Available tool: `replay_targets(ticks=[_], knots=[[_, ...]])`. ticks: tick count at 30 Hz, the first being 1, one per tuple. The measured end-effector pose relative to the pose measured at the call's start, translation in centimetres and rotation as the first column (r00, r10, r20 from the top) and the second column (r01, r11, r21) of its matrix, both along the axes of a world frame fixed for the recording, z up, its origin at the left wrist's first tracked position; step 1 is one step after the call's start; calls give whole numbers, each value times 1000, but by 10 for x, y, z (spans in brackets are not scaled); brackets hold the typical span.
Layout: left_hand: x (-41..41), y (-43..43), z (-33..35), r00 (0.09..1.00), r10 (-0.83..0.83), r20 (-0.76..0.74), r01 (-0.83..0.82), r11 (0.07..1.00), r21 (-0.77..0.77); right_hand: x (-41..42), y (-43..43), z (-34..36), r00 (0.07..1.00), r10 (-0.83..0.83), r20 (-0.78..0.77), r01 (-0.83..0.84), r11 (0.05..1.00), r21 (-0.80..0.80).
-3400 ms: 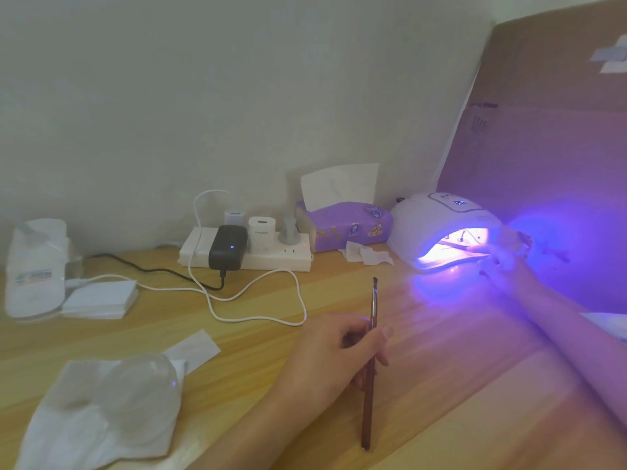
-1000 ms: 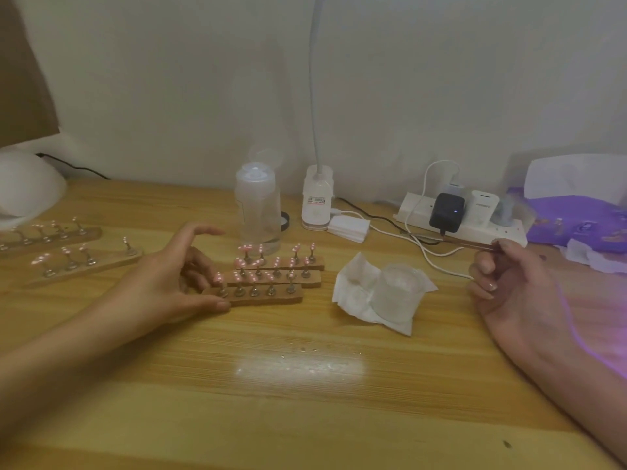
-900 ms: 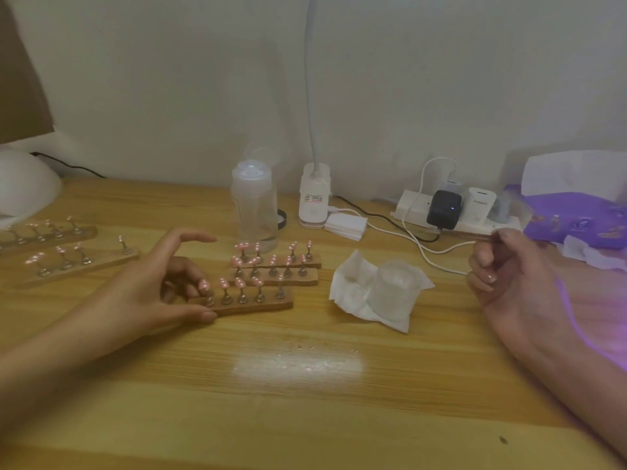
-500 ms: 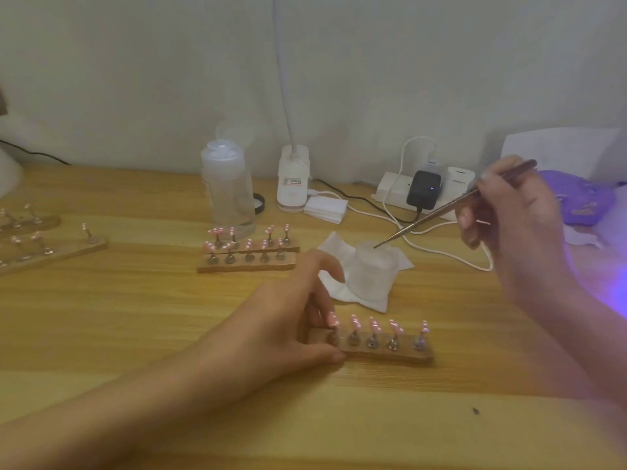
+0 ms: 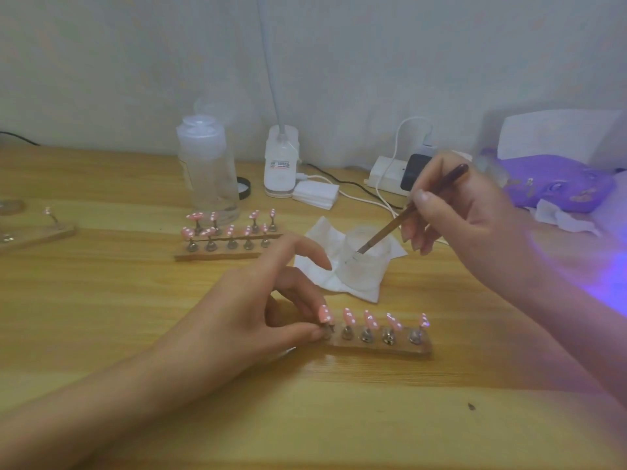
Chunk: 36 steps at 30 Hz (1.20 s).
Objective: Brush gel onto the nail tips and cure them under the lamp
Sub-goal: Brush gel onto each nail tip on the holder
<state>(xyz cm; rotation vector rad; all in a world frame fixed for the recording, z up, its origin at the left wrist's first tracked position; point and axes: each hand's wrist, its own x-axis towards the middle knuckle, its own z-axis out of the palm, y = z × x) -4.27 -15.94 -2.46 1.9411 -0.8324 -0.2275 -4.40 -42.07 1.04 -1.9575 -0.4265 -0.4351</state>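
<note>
— Head camera, nearest first: what do you hold?
— My left hand (image 5: 258, 320) pinches the left end of the wooden holder (image 5: 390, 349) carrying five pink nail tips (image 5: 369, 318). Beyond, my right hand (image 5: 468, 218) pinches the brush (image 5: 407, 215), bristles at the frosted cup (image 5: 364, 269) on a tissue (image 5: 315, 266).
— Anything crowding you?
— Two more holders (image 5: 220, 254) far left of the cup, a clear bottle (image 5: 208, 171) behind them.

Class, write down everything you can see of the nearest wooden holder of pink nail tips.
The wooden holder is a narrow, light-brown bar lying flat on the table, nearest the camera. Five metal stands rise from it in a row, each carrying a pink nail tip with white dots. The left hand pinches its left end; the brush is apart.
</note>
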Motion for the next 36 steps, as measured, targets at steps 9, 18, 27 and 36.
replay_targets(ticks=[9,18,27,36], knots=[[-4,1,5,998,-1,69,-3,998,56,1,-9,7,999,-39,10,37,991,130],[-3,-3,5,998,-59,9,59,998,5,-1,-5,0,998,14,-59,-10,997,78],[-4,-4,7,994,-92,-52,88,993,-74,-5,-13,12,997,-71,34,67,990,127],[-6,1,6,996,-65,-58,59,992,-113,-10,-29,-2,985,-167,-49,174,918,358]])
